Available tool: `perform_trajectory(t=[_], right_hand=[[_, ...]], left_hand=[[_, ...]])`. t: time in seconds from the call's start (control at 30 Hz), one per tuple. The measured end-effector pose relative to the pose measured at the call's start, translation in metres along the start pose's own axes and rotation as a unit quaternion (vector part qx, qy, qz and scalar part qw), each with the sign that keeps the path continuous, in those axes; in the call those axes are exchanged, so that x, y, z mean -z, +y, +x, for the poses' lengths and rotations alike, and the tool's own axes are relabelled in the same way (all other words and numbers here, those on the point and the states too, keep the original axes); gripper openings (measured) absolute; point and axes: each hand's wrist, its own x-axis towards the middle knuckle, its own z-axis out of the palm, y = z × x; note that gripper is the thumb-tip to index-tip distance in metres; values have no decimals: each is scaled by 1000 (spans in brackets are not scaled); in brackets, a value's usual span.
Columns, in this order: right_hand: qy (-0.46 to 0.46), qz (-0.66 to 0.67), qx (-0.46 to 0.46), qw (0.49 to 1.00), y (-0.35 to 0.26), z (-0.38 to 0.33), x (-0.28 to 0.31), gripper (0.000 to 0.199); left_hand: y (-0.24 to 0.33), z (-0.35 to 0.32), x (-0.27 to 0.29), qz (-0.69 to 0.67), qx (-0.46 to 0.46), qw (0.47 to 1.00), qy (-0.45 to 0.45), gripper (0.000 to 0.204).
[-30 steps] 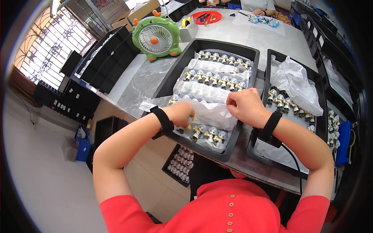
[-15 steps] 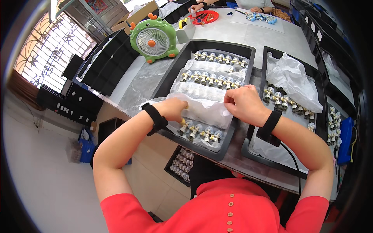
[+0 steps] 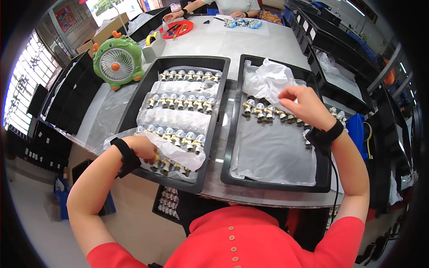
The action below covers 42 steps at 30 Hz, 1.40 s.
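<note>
A person in a red top leans over two black trays of small toy figures. The left hand [image 3: 144,148] rests in the near corner of the left tray [image 3: 134,102], fingers curled shut around a thin white plastic sheet [image 3: 176,152] that covers the nearest row of figures [image 3: 172,166]; those figures stand just under and beside the fingertips. The right hand [image 3: 303,106] hovers above the right tray [image 3: 234,134], fingers drawn narrowly together as if pinching, though I cannot tell whether anything is between them. A short row of figures [image 3: 263,111] stands just below and to the left of those fingers, and a crumpled white plastic sheet [image 3: 268,80] lies just beyond them.

The risk, as I judge it: pulling the sheet in the left hand could drag or topple the close-packed figures under it, since the plastic lies directly on them. The right hand, lowered carelessly, could knock over its upright row. A green desk fan [image 3: 117,61] stands well beyond the left hand.
</note>
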Motion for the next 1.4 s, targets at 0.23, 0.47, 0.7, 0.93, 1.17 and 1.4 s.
perform_trajectory(t=[0.23, 0.47, 0.7, 0.93, 1.17, 1.4], right_hand=[[-242, -297, -133, 914, 64, -49, -1, 35], [-258, -545, -21, 798, 85, -72, -48, 21], [-297, -487, -68, 819, 68, -52, -46, 49], [-46, 62, 145, 986, -27, -26, -22, 77], [57, 52, 210, 975, -35, -19, -47, 85], [85, 63, 214, 971, -17, -15, -68, 86]], left_hand=[[-4, -2, -6, -102, 11, 994, 21, 24], [54, -82, 14, -20, -85, 989, 119, 26], [121, -115, 8, -163, -431, 863, 208, 36], [168, -25, 13, -560, -441, 668, 216, 49], [193, -1, 24, -666, -466, 573, 101, 44], [188, 18, 25, -693, -475, 540, 45, 43]])
